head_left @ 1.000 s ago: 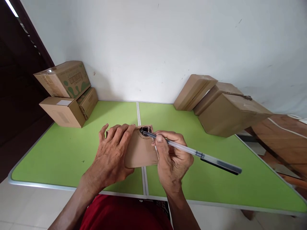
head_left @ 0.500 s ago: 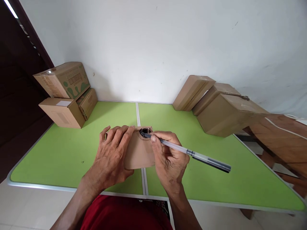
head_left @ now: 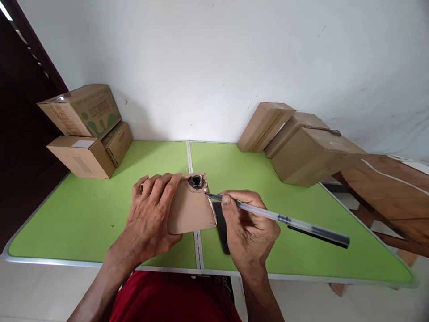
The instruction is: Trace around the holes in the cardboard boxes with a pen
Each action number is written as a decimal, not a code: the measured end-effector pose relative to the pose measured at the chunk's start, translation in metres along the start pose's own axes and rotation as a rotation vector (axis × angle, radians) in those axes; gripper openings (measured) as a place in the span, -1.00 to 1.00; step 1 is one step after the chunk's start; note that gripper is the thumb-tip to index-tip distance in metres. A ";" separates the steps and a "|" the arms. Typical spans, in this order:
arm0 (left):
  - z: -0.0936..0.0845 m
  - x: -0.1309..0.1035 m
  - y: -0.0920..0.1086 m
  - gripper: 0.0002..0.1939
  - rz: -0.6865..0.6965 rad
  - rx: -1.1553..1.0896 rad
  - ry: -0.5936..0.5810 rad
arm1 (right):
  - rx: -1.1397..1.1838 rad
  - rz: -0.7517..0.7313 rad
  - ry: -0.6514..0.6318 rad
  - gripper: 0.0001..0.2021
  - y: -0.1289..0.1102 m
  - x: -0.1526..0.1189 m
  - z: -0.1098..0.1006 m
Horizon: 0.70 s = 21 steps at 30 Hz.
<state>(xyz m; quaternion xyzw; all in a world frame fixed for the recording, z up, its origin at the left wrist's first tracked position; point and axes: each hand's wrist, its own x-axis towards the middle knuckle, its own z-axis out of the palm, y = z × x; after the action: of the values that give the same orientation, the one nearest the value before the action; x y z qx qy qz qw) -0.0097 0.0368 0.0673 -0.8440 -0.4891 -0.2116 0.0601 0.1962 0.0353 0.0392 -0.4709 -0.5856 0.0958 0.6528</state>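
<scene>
A small cardboard box (head_left: 191, 208) stands near the table's middle, with a ragged hole (head_left: 197, 181) at its top right edged in black ink. My left hand (head_left: 152, 212) is wrapped round the box's left side, fingers over the top and thumb low at the front. In my right hand (head_left: 250, 226) a pen (head_left: 268, 213) is pinched, cap on its back end. Its tip points left, at the box's right edge just below the hole; whether it touches I cannot tell. Partly hidden behind my right hand, a dark flat object (head_left: 221, 228) lies on the table.
The green folding table (head_left: 83, 223) has a pale seam down its middle. Several cardboard boxes (head_left: 82, 156) are stacked at the back left, and more boxes (head_left: 304, 156) lean at the back right. A white wall (head_left: 201, 67) rises behind.
The pen tip has come out of the hole's area, moving right and slightly down to the box's right edge. My right hand has shifted right, uncovering the dark flat object. My left hand keeps its hold.
</scene>
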 end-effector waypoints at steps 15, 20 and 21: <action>0.001 -0.004 0.002 0.09 -0.004 -0.011 -0.018 | -0.052 -0.011 0.127 -0.86 0.000 0.010 0.002; 0.001 -0.006 0.004 0.10 -0.018 -0.013 -0.022 | -0.071 -0.014 0.130 -0.88 0.000 0.015 0.009; 0.002 -0.006 0.004 0.11 -0.019 -0.015 -0.017 | -0.064 -0.020 0.127 -0.89 0.000 0.016 0.010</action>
<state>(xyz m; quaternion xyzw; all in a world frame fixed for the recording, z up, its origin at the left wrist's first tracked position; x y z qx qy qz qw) -0.0087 0.0307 0.0636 -0.8416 -0.4959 -0.2086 0.0474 0.1925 0.0509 0.0489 -0.4907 -0.5504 0.0403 0.6743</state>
